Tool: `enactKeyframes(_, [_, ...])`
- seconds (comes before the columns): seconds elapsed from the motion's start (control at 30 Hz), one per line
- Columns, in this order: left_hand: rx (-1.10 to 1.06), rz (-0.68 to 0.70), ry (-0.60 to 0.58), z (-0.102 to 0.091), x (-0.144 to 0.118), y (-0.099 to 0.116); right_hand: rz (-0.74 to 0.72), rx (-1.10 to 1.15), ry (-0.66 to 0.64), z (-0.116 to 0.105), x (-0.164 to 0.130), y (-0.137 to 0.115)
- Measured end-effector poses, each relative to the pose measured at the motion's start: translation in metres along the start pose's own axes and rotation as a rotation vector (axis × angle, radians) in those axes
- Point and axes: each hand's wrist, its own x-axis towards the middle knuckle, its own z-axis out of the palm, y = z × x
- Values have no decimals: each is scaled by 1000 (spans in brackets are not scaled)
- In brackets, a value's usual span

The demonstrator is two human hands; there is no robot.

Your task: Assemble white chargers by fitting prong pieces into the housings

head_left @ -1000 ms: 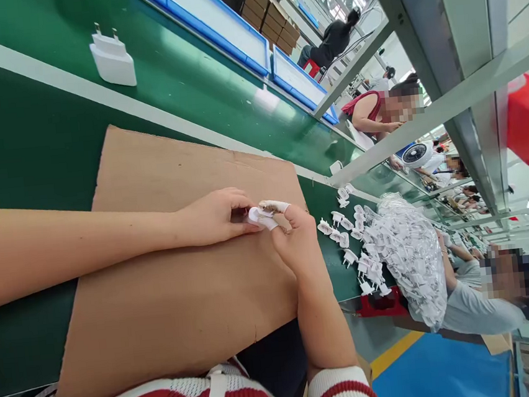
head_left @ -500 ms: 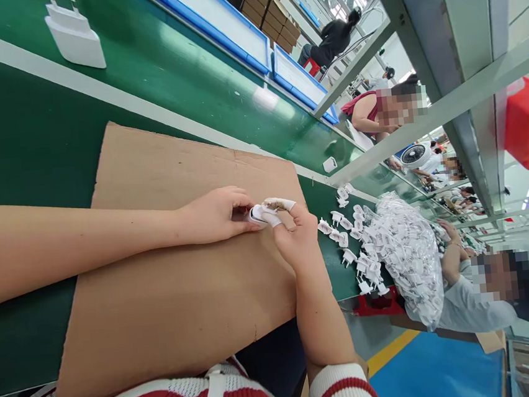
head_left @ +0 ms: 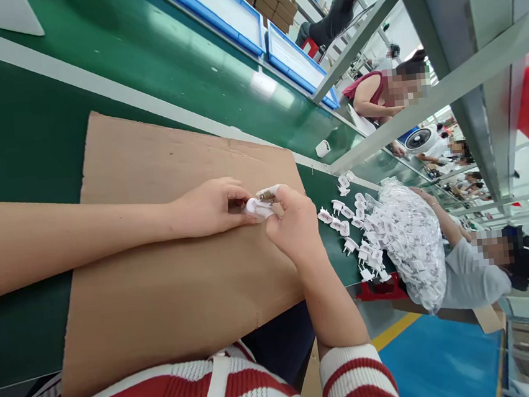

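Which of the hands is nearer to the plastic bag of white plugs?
Right. Loose plugs lie between the right hand and the plastic bag; the left hand is farther off over the cardboard, past the right hand.

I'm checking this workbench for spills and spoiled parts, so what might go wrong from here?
The small white piece is held only by the fingertips of the left hand and right hand, so it might slip onto the cardboard.
The finger cover on the right hand looks brown-stained and could smudge it.
Loose plugs lie beside the right arm; a sideways knock might scatter them.
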Motion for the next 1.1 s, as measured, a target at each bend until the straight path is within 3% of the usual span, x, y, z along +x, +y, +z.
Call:
enactKeyframes(0.23, [-34,3,25,5,-4,6,17,171,67,6,-6,6])
enactKeyframes(0.3, [-15,-39,-4,3,-2,9,22,246,76,-1,-6,15])
enactKeyframes(0.37, [23,-108,-4,-6,6,11,52,262,181,-16,-7,29])
enactKeyframes(0.43, [70,-176,67,-20,23,7,163,110,337,-36,-9,48])
enactKeyframes(0.5, [126,-222,198,-41,46,-6,368,-168,379,-55,-13,66])
enactKeyframes(0.57, [191,-255,345,-66,71,-28,568,-392,274,-69,-14,80])
enactKeyframes(0.63, [255,-281,468,-91,94,-54,685,-469,111,-75,-14,89])
enactKeyframes(0.7, [317,-354,494,-111,110,-73,724,-452,9,-74,-11,95])
enactKeyframes(0.8, [385,-571,399,-124,115,-74,680,-279,101,-67,-7,100])
enactKeyframes(0.87, [434,-596,471,-117,109,-55,611,-12,233,-61,-4,102])
enactKeyframes(0.93, [462,-424,670,-97,99,-28,533,313,332,-56,-2,102])
enactKeyframes(0.97, [450,-301,667,-83,94,-14,496,457,354,-54,0,101])
enactKeyframes(1.0, [427,-177,589,-66,88,-2,460,579,365,-52,2,100])
enactKeyframes(1.03, [383,-45,431,-48,81,9,429,681,368,-51,3,98])
enactKeyframes(1.1, [237,208,1,-9,68,25,392,818,356,-49,6,96])
